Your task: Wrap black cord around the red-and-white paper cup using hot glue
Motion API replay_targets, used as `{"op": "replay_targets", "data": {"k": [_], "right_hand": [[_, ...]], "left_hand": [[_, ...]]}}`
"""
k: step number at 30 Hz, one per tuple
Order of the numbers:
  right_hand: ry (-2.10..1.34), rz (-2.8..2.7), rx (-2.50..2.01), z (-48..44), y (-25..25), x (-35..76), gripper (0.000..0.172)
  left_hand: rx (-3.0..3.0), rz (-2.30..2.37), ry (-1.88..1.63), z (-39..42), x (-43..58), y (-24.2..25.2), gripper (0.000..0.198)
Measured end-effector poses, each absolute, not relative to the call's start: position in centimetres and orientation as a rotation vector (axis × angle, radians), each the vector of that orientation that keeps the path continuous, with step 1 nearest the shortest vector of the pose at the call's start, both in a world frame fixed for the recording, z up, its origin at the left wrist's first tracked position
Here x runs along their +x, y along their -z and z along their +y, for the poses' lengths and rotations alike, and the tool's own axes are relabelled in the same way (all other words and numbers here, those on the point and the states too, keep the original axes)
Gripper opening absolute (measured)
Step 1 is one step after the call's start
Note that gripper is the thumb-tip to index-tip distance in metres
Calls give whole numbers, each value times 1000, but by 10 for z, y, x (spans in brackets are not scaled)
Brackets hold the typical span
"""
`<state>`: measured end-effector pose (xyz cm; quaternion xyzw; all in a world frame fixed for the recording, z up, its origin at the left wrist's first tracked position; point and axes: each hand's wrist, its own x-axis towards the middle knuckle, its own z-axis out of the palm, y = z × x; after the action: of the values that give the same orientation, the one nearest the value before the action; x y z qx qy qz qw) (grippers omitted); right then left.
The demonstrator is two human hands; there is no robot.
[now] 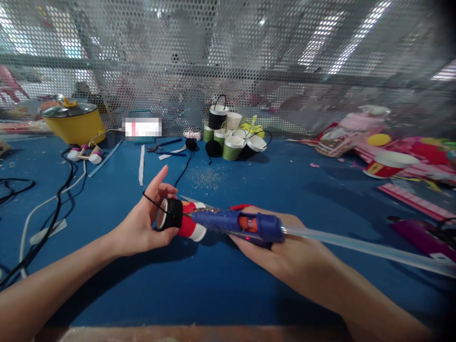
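Observation:
My left hand (142, 218) grips a small paper cup (188, 230) lying on its side. Black yarn (174, 213) is wound round its left part, while the right part shows red with a white rim. My right hand (278, 251) is wrapped around a blue glue gun (221, 221), whose nozzle points left at the edge of the wound yarn. I cannot tell whether the tip touches it. A long clear glue stick (356, 247) sticks out of the gun's back, and a small red light glows on its side. From a black yarn ball (191, 144) a strand runs towards the cup.
At the back stand several yarn-wrapped cups (233, 145), beside another black yarn ball (213, 148). Pliers (167, 145) lie left of them. A yellow pot (76, 123) and cables (59, 204) occupy the left. A red paper cup (388, 164) and a purple object (420, 235) are at right.

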<state>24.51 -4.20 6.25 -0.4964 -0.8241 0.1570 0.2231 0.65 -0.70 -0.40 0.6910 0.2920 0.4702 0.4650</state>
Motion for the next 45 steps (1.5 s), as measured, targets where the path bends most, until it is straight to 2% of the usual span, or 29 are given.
{"op": "replay_targets", "data": {"k": [15, 21, 32, 40, 45], "right_hand": [[-447, -2315, -1388, -45, -65, 243, 13], [-425, -2307, -1342, -38, -60, 246, 8], [-287, -2418, -1280, -30, -74, 244, 16], [-435, -2338, -1391, -24, -64, 243, 16], [-703, -2134, -1452, -17, -70, 245, 17]], "left_hand": [[1699, 760, -1159, -7, 5, 2, 97], [1811, 702, -1131, -8, 4, 2, 97], [1927, 651, -1115, -9, 6, 2, 96], [1985, 669, -1117, -9, 5, 4, 96], [1883, 672, -1163, -8, 5, 4, 96]]}}
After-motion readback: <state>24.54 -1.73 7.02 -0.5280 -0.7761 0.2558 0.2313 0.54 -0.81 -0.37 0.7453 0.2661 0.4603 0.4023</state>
